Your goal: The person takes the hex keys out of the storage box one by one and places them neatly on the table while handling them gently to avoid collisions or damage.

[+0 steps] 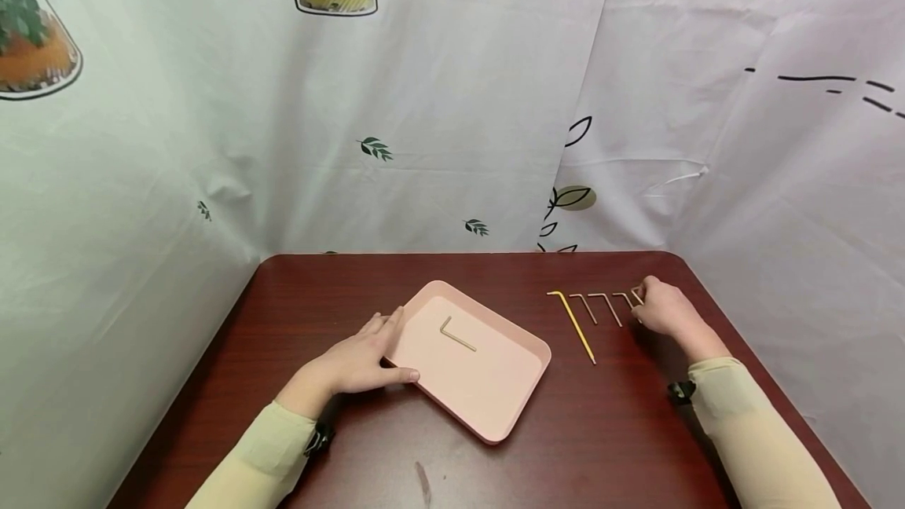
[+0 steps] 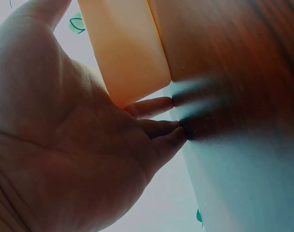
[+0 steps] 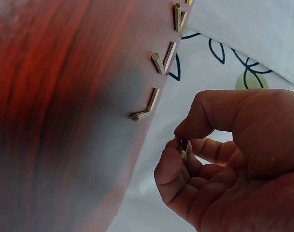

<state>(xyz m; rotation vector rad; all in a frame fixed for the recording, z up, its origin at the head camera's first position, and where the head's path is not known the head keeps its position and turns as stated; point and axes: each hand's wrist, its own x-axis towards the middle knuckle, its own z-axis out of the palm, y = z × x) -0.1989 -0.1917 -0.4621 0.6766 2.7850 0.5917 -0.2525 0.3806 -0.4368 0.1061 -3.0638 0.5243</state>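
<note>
At the far right of the table, my right hand pinches a small L-shaped hex key between thumb and fingertips. Just left of it in the head view lies a row of metal hex keys, with a longer yellow hex key at its left end. My left hand rests against the left corner of a pink tray, its fingers extended along the side and thumb at the near rim. One hex key lies inside the tray. In the left wrist view the tray's wall meets the palm.
The dark red wooden table ends at pale printed cloth hung behind and on both sides. The table's right edge runs close by the right forearm. A dark smear marks the front of the tabletop.
</note>
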